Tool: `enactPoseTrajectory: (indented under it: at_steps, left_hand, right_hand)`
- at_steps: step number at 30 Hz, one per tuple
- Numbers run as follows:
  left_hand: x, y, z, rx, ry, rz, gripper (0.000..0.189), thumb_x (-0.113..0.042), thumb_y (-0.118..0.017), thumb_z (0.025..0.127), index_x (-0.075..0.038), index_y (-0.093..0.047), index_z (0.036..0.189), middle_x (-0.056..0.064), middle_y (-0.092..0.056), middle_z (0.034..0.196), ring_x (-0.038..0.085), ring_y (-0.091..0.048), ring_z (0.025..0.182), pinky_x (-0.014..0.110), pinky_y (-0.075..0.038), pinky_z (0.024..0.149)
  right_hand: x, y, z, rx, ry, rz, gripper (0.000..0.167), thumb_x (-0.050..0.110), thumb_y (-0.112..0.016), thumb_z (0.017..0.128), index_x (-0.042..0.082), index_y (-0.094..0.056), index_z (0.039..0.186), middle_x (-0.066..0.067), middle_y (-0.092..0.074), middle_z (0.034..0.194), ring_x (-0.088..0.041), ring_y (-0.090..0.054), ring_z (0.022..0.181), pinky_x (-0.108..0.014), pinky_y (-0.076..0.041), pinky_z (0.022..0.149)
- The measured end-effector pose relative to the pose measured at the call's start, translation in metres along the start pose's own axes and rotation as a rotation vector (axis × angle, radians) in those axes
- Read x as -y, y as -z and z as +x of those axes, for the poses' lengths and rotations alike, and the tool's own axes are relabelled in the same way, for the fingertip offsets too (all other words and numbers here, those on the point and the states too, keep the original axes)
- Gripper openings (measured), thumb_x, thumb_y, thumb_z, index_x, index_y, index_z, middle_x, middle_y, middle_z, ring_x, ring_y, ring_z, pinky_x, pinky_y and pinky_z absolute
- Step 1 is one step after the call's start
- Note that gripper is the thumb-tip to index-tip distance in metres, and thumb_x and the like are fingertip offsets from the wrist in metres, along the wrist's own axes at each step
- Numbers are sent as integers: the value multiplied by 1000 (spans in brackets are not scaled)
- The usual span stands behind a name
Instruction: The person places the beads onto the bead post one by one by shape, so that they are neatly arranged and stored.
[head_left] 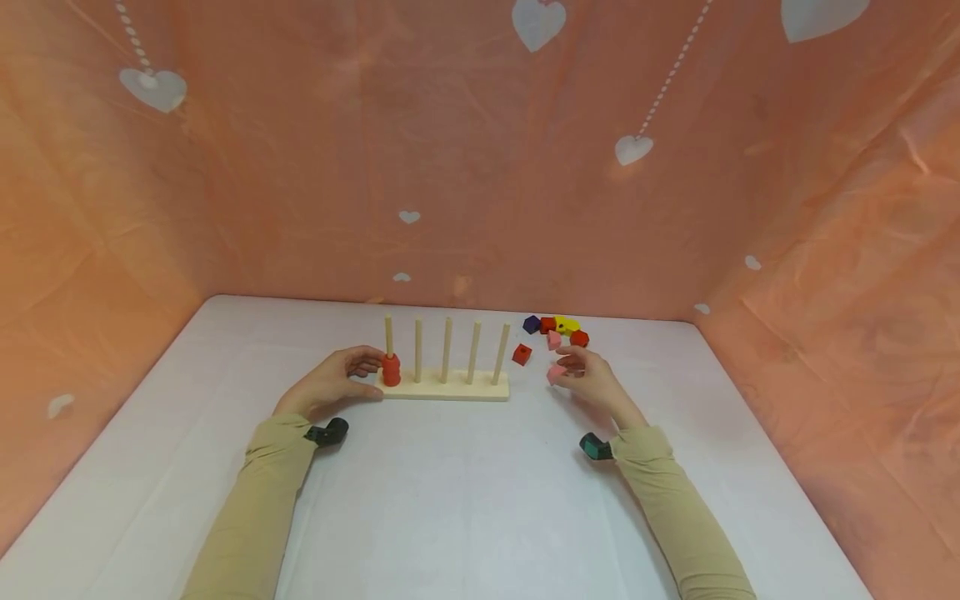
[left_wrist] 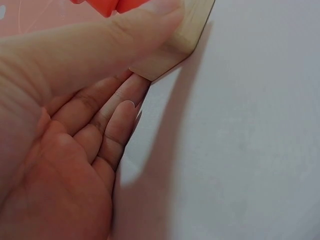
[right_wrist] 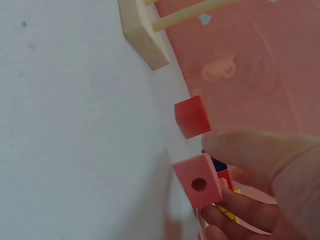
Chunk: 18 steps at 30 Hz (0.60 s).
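A wooden peg stand (head_left: pixel 442 387) with several upright pegs sits on the table. Red beads (head_left: pixel 392 372) are stacked on its leftmost peg. My left hand (head_left: pixel 333 383) grips the left end of the stand; in the left wrist view its thumb (left_wrist: pixel 150 20) lies along the base (left_wrist: pixel 187 30), the fingers on the other side. To the right of the stand, my right hand (head_left: pixel 592 383) pinches a pink block (right_wrist: pixel 199 182) between thumb and fingers. A round hole shows in that block's near face. A loose red block (head_left: pixel 522 354) lies between the stand and this hand.
Behind my right hand is a loose group: a dark blue block (head_left: pixel 532 324), a yellow piece (head_left: pixel 567 325), red blocks (head_left: pixel 579 338) and another pink block (head_left: pixel 553 340). The white table (head_left: pixel 465 500) ends at an orange cloth backdrop (head_left: pixel 465 167) with hearts.
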<state>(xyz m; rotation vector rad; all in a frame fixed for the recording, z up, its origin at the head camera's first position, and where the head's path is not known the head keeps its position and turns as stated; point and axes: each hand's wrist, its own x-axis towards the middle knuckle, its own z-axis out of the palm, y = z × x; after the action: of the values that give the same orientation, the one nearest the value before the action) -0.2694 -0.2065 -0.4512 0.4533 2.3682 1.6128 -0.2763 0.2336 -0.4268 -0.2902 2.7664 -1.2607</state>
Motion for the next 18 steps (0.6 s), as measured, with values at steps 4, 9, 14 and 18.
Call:
enactPoseTrajectory:
  at_steps: [4, 9, 14, 18]
  left_hand:
    - [0, 0, 0, 5, -14, -9, 65, -7, -82, 74, 0, -50, 130, 15, -55, 123, 31, -49, 112, 40, -41, 94]
    - [-1, 1, -1, 8, -21, -3, 63, -8, -82, 75, -1, -51, 130, 15, -56, 123, 31, -50, 112, 39, -41, 93]
    - [-1, 1, -1, 5, -22, 3, 64, -8, -82, 74, -2, -52, 130, 15, -56, 123, 31, -50, 111, 41, -41, 94]
    - [-1, 0, -1, 0, -11, 11, 66, -11, -84, 73, -2, -51, 130, 14, -56, 122, 31, -50, 112, 41, -41, 95]
  right_hand:
    - [0, -2, 1, -14, -43, -9, 49, 16, -72, 87, 0, -54, 130, -13, -62, 114, -29, -58, 101, -38, -51, 86]
    - [0, -2, 1, -2, -95, 10, 49, 17, -72, 87, 4, -56, 131, -12, -62, 118, -26, -58, 100, -34, -52, 83]
    - [-4, 0, -1, 18, -82, 18, 49, 15, -73, 86, 6, -57, 131, -10, -61, 119, -27, -57, 104, -35, -51, 85]
    - [-8, 3, -3, 43, -89, 34, 49, 14, -74, 85, 9, -57, 131, -8, -60, 119, -27, -54, 103, -33, -52, 83]
